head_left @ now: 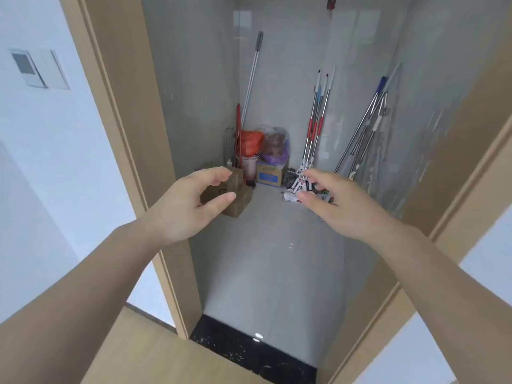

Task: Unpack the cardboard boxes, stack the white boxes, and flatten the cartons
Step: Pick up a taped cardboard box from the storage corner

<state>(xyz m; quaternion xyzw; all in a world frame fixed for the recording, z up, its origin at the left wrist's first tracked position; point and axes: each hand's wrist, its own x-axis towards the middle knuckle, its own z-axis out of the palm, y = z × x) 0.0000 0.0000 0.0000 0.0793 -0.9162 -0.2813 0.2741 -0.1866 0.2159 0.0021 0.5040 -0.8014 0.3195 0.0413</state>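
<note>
Cardboard boxes (238, 196): two brown, stacked on the closet floor beyond the left hand (191, 202), partly hidden behind its fingers; long axis undeterminable. Left hand: fingers loosely curved, holding nothing. Right hand (336, 202): likewise, apart from the boxes. One blue-printed carton (270, 173) farther back.
</note>
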